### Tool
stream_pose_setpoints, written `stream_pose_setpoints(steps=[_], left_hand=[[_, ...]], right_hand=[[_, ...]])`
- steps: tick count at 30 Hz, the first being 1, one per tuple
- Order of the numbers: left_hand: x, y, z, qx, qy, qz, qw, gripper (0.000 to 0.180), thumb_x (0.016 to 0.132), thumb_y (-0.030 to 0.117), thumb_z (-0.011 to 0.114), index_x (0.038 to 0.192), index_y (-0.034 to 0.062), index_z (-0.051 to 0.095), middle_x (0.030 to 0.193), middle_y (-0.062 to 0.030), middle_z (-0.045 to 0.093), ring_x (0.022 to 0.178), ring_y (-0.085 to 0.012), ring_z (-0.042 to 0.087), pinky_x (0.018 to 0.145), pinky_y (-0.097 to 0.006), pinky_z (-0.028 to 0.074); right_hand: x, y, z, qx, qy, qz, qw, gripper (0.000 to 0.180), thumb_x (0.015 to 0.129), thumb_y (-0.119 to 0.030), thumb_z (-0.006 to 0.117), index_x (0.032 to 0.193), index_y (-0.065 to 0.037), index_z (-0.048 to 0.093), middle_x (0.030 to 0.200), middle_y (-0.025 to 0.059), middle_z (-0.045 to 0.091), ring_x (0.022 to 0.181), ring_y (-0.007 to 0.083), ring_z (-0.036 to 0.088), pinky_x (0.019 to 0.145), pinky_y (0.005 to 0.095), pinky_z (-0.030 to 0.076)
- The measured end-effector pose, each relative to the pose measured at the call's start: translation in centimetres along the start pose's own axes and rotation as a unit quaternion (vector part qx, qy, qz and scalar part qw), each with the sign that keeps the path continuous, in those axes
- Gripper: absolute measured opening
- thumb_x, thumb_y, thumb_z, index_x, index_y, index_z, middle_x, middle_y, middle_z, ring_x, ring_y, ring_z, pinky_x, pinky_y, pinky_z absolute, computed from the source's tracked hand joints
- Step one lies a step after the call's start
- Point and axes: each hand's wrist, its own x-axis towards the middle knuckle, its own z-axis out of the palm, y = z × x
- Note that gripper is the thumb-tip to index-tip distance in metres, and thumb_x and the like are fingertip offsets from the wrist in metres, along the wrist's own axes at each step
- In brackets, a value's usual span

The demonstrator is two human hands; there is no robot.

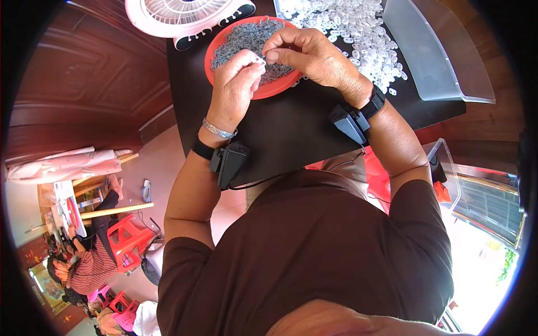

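1. Closest to me is the person in a dark shirt (336,241), with a black box (232,159) on the left wrist and another black box (350,123) on the right.
2. The left hand (238,78) has its thumb and finger together, clamped on a small white bit (260,61).
3. The right hand (314,56) is just beside it, thumb and finger close. I can't tell if they pinch anything.
4. Under both hands is a round red bowl (269,91), full of thin grey bits (238,42). It sits on the black desk (291,134).
5. Lots of white bits (370,39) lie in a heap right of the bowl, past the right hand.
6. A see-through bin (428,56) is beside the heap.
7. A pink fan (182,14) is near the bowl, to its left.
8. Far off to the left, somebody in stripes (95,267) is near a red stool (128,246).
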Motion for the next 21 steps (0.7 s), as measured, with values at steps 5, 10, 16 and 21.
stream_pose_setpoints(steps=[5,10,16,21], left_hand=[[0.01,-0.25,0.1,0.003,-0.002,-0.011,1.0,0.013,0.086,0.01,0.05,0.076,0.0013,0.052,0.062,0.0014,0.045,0.056,-0.0054,0.04,0.051,-0.021,0.033],[0.01,-0.04,0.14,-0.006,-0.009,-0.018,1.0,0.014,0.086,0.01,0.05,0.076,0.0008,0.052,0.063,0.0013,0.045,0.056,-0.0055,0.039,0.051,-0.021,0.032],[0.05,0.06,0.27,0.006,-0.007,-0.015,1.0,0.014,0.086,0.01,0.05,0.077,0.0002,0.052,0.063,0.0014,0.044,0.057,-0.0055,0.039,0.052,-0.02,0.033],[-0.02,-0.1,0.24,0.034,-0.006,-0.014,0.999,0.013,0.085,0.009,0.05,0.077,0.0001,0.053,0.063,0.0014,0.045,0.056,-0.0056,0.04,0.051,-0.021,0.034]], right_hand=[[-0.09,-0.39,-0.06,-0.034,-0.013,-0.009,0.999,0.012,0.089,-0.009,0.059,0.096,0.0,0.063,0.086,0.0019,0.063,0.082,0.0089,0.058,0.078,0.0241,0.047],[-0.1,-0.36,-0.26,-0.06,-0.011,-0.004,0.998,0.012,0.088,-0.01,0.06,0.095,0.0,0.064,0.084,0.0029,0.064,0.08,0.0096,0.058,0.076,0.0242,0.047],[-0.23,-0.3,-0.4,-0.088,-0.009,-0.022,0.996,0.011,0.088,-0.009,0.06,0.092,0.0,0.063,0.081,0.0031,0.064,0.078,0.0095,0.058,0.074,0.0244,0.047],[-0.21,-0.45,-0.4,-0.108,-0.015,-0.026,0.994,0.01,0.088,-0.01,0.06,0.089,0.0,0.062,0.078,0.003,0.063,0.075,0.009,0.058,0.071,0.0248,0.047]])
